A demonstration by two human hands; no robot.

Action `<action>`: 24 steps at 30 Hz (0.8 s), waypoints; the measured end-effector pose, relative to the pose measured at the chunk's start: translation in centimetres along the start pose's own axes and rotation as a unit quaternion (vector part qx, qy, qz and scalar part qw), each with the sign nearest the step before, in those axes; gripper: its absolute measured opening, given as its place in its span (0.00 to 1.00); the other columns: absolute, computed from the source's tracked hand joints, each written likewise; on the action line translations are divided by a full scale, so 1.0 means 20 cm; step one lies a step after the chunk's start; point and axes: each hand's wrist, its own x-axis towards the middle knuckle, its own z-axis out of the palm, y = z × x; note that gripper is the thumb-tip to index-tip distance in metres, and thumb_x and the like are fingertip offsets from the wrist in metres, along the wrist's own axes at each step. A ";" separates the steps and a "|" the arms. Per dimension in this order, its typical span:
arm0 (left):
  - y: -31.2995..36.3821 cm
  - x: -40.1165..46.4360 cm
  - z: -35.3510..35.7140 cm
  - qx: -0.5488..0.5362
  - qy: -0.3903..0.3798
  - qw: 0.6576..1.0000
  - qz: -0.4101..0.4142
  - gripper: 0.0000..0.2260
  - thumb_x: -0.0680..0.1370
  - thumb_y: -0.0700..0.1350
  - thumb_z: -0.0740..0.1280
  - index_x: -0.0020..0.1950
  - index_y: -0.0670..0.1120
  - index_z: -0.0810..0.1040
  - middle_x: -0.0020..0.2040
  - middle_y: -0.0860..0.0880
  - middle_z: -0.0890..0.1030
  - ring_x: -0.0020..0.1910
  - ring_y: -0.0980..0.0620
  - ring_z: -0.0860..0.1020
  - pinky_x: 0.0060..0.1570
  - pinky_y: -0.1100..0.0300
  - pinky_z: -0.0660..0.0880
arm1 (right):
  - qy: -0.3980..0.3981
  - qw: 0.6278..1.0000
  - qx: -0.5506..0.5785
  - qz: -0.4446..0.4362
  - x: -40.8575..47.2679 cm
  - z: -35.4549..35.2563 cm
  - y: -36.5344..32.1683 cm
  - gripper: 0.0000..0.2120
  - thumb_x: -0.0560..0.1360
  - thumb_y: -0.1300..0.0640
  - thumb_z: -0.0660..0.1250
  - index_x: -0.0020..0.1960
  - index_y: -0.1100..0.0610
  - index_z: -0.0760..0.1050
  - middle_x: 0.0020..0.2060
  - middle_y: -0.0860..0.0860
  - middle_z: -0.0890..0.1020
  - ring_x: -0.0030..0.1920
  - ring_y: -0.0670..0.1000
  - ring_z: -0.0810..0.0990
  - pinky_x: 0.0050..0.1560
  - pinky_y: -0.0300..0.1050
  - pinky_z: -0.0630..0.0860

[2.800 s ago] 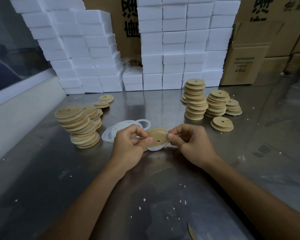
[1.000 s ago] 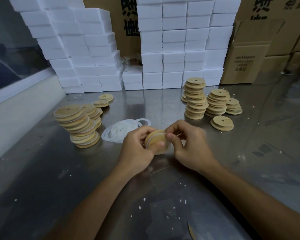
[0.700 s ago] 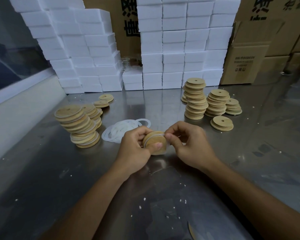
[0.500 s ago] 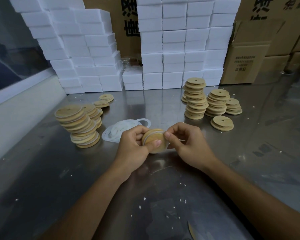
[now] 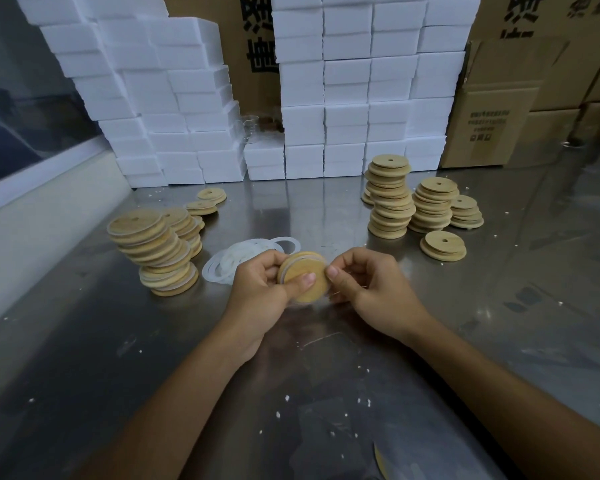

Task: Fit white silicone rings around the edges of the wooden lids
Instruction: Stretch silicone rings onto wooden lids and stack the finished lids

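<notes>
While both hands clamp one wooden lid (image 5: 308, 282) at frame centre, left hand (image 5: 261, 295) and right hand (image 5: 373, 292) pinching opposite edges, a white ring (image 5: 284, 271) circles its rim. Three lid stacks (image 5: 390, 197) stand upper right; loose rings (image 5: 236, 259) lie just behind.

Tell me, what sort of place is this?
Probably a small packing or assembly workshop. Stacks of wooden lids stand on a steel table, white foam boxes and cardboard cartons are piled behind, and loose silicone rings lie beside the hands.
</notes>
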 end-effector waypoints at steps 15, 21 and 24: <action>0.02 0.00 0.01 -0.084 -0.001 0.996 0.000 0.20 0.66 0.41 0.76 0.51 0.33 0.74 0.50 0.39 0.83 0.51 0.43 0.83 0.48 0.51 0.82 | 0.003 0.999 0.039 -0.018 -0.01 0.00 -0.01 0.04 0.77 0.63 0.69 0.45 0.61 0.75 0.35 0.54 0.82 0.35 0.54 0.84 0.37 0.50 0.80; 0.02 -0.01 0.00 0.051 0.017 0.996 0.071 0.10 0.71 0.43 0.76 0.49 0.45 0.79 0.46 0.49 0.84 0.47 0.48 0.84 0.39 0.53 0.83 | 0.020 0.999 0.004 -0.037 0.00 0.00 0.01 0.05 0.76 0.64 0.71 0.44 0.57 0.76 0.35 0.50 0.82 0.33 0.51 0.80 0.36 0.45 0.77; 0.01 -0.01 0.00 0.128 0.045 0.978 0.157 0.13 0.72 0.41 0.76 0.51 0.56 0.79 0.47 0.54 0.83 0.47 0.54 0.82 0.43 0.52 0.82 | 0.031 0.997 -0.030 -0.057 0.00 0.00 0.02 0.05 0.77 0.61 0.70 0.45 0.52 0.76 0.37 0.47 0.81 0.36 0.54 0.79 0.37 0.45 0.76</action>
